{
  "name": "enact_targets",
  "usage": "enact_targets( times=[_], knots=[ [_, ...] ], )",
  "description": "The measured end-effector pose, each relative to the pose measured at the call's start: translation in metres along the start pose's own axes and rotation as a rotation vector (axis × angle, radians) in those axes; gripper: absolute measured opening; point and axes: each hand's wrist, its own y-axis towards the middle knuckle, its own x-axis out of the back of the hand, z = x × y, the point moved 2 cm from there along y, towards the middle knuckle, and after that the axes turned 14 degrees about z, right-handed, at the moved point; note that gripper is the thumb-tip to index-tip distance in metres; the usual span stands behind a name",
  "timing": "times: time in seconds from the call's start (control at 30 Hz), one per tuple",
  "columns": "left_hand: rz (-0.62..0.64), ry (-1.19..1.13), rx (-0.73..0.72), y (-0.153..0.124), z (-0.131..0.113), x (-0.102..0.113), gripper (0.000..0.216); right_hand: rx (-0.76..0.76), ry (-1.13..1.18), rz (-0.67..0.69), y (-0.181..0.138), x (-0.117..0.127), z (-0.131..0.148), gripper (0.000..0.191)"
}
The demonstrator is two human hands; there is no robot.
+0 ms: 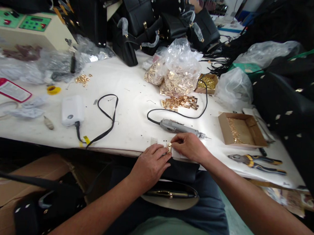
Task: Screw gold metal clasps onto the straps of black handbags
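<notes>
A small gold metal plate (169, 146) lies on the edge of a black bag flap (181, 169) at the table's front edge. My left hand (151, 163) presses its fingertips onto the plate from the left, fingers bent and close together. At the plate's upper right, my right hand (188, 145) pinches with thumb and forefinger; whatever is between them is too small to make out. Below, the open bag body (170, 195) rests on my lap, with a gold zip along its mouth. Just beyond my right hand is a grey corded electric screwdriver (181, 127), its bit pointing right.
Pliers (257, 163) and a cardboard box of small gold parts (242, 130) lie to the right. Gold fittings (181, 102) and filled plastic bags (180, 69) stand further back. On the left are a white power box (73, 110) and a black strap (110, 126). Black handbags (137, 16) crowd the rear.
</notes>
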Motion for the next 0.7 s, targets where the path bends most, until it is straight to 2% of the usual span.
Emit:
enact_targets(
  times=[0.57, 0.7],
  knots=[
    [-0.037, 0.013, -0.006, 0.0006, 0.0013, 0.0002, 0.027, 0.024, -0.012, -0.028, -0.0024, -0.0070, 0.0016, 0.016],
    [-0.010, -0.005, -0.002, 0.0006, 0.0020, -0.0001, 0.029, 0.002, -0.038, -0.031, -0.0022, -0.0068, 0.0032, 0.014]
  ],
)
